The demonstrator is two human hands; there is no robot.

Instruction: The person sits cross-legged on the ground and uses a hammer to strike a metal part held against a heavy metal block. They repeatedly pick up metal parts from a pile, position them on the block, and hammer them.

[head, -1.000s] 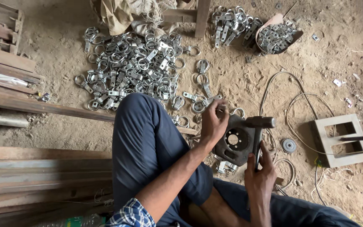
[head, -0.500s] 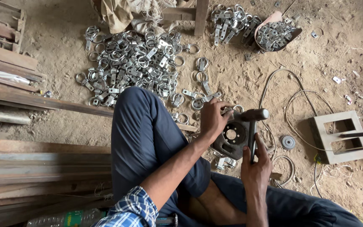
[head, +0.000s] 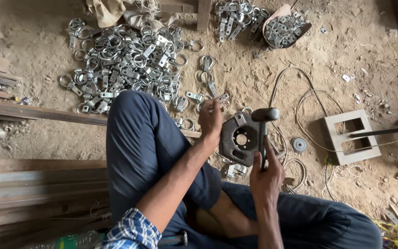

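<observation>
Hammer (head: 263, 133) (one), plate (head: 240, 138), two hands.

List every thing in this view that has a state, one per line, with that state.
right hand: closed around the hammer handle
hammer: upright, head over the metal plate
left hand: holding a small metal clamp at the plate's edge
metal plate: lying flat on the ground
pile of metal clamps: loose, spread on the dirt
basket: tipped, filled with clamps
</observation>
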